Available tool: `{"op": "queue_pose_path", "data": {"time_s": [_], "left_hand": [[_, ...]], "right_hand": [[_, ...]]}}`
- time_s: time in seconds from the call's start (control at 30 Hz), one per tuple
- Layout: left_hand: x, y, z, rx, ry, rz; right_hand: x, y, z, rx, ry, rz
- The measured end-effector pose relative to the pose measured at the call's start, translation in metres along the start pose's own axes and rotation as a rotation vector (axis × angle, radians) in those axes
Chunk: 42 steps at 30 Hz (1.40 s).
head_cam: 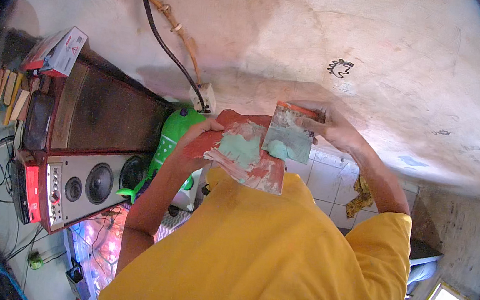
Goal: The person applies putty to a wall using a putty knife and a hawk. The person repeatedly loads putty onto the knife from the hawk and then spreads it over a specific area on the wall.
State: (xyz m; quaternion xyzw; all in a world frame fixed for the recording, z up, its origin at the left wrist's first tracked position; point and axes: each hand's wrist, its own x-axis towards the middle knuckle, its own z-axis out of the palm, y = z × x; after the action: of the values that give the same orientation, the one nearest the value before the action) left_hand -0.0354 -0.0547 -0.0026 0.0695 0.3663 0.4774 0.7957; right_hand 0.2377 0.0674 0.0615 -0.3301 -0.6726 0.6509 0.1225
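Note:
My left hand (pixel 197 136) grips a red, irregularly shaped flat board (pixel 205 146), with the thumb on its upper face. Pale green putty (pixel 240 149) is smeared over the board's middle, and whitish residue streaks its lower edge. In my right hand (pixel 340 127) is a flat, broad scraper (pixel 287 126) with an orange-red upper edge and a stained face. A lump of the same green paste (pixel 278 150) clings near the scraper's lower edge. The scraper overlaps the board's right side in view; whether they touch, I cannot tell.
A marked, patchy wall (pixel 269 46) stands ahead. A black cable (pixel 160 30) runs down to a white socket (pixel 204 97). At left are a loudspeaker (pixel 85 185), a box (pixel 62 52) and a green toy figure (pixel 174 138). A patterned cloth (pixel 360 197) lies on white tiles (pixel 325 182).

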Motion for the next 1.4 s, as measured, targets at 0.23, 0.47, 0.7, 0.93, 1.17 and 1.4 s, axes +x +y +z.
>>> {"op": "queue_pose_path", "data": {"time_s": [0.23, 0.47, 0.7, 0.93, 1.17, 1.4], "left_hand": [[-0.019, -0.010, -0.018, 0.845, 0.044, 0.348], [-0.006, -0.009, -0.048, 0.227, -0.059, 0.332], [-0.031, 0.028, 0.024, 0.300, 0.290, 0.247], [-0.039, 0.044, 0.036, 0.380, 0.217, 0.012], [-0.032, 0.072, 0.012, 0.539, 0.267, 0.055], [-0.020, 0.079, -0.014, 0.326, 0.185, 0.028]], "right_hand": [[-0.006, 0.018, 0.012, 0.446, -0.103, 0.145], [-0.085, -0.028, -0.002, 1.039, 0.324, -0.246], [-0.114, -0.085, 0.000, 0.688, 0.995, -1.028], [-0.055, -0.129, -0.003, 0.435, 1.561, -1.520], [0.024, -0.178, -0.038, -0.541, 2.253, -1.233], [0.036, -0.206, -0.034, -0.837, 2.203, -1.047]]}}
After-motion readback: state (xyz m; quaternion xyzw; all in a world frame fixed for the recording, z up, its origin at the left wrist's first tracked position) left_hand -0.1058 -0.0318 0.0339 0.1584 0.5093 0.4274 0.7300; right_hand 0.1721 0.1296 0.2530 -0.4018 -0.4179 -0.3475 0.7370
